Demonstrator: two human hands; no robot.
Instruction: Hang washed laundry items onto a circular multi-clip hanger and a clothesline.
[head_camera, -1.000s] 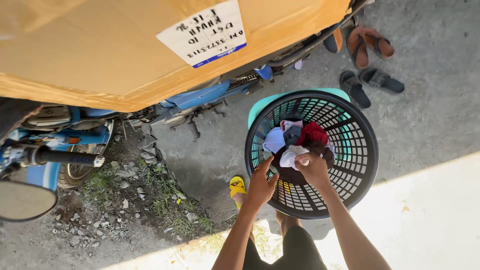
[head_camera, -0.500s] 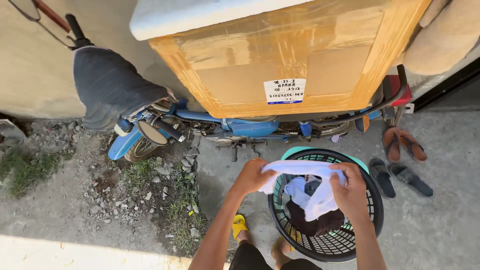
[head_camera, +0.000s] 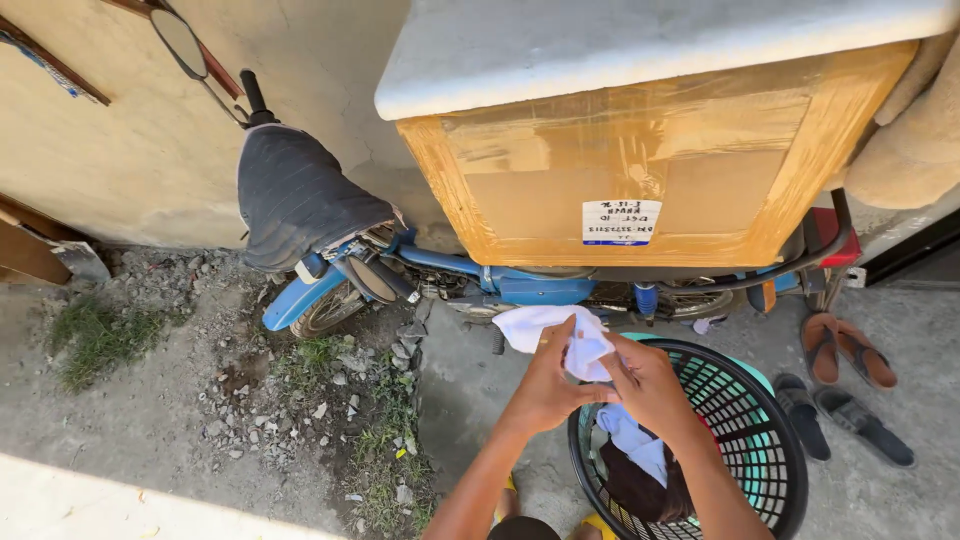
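Note:
Both my hands hold a white cloth (head_camera: 548, 330) above the black laundry basket (head_camera: 762, 462). My left hand (head_camera: 548, 385) grips the cloth from the left, and my right hand (head_camera: 648, 385) pinches it from the right. The cloth is bunched and spreads toward the upper left. Inside the basket lie more clothes, light blue (head_camera: 632, 438) and dark brown (head_camera: 640, 490) pieces.
A blue motorbike (head_camera: 420, 275) with a large taped cardboard box (head_camera: 640, 160) stands against the wall just ahead. Brown sandals (head_camera: 845, 350) and dark slippers (head_camera: 840, 415) lie to the right. Gravel and weeds (head_camera: 330, 400) cover the ground at left.
My hands have lifted the white cloth out of the basket and brought it up closer together. My head has tilted up, so the wall and the whole motorbike show.

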